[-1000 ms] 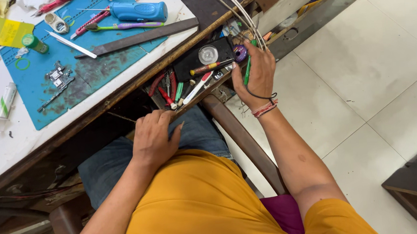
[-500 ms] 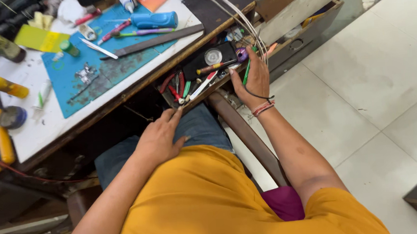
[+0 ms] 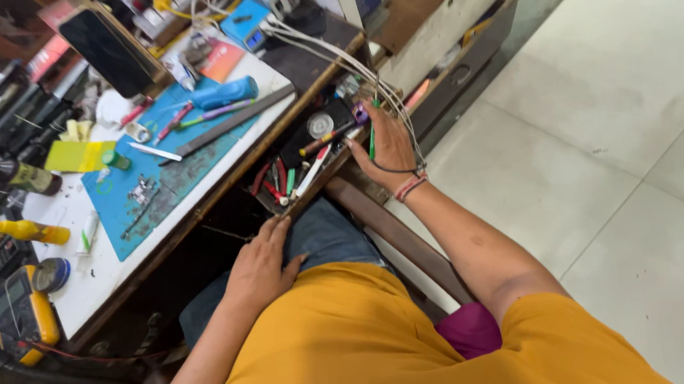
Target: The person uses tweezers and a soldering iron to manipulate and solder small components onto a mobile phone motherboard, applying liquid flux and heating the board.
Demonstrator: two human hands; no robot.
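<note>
My right hand (image 3: 388, 145) reaches into an open drawer (image 3: 307, 158) under the desk edge and is closed around a thin green tool (image 3: 371, 138). The drawer holds several red, green and white screwdrivers and pens and a round dial on a black case (image 3: 320, 124). White cables (image 3: 349, 63) hang across my right wrist. My left hand (image 3: 260, 266) rests flat on my thigh, on blue jeans, fingers apart and holding nothing.
The white desk carries a blue work mat (image 3: 157, 181) with small parts, a metal ruler (image 3: 225, 124), a blue cylinder tool (image 3: 224, 92), a phone on a stand (image 3: 111, 52), a yellow multimeter (image 3: 21, 307) and bottles. A second drawer (image 3: 461, 55) stands open at right. White tiled floor lies beyond.
The view has swung left and up, showing more of the desk. My right hand stays in the drawer on the green tool, and my left hand stays on my thigh.
</note>
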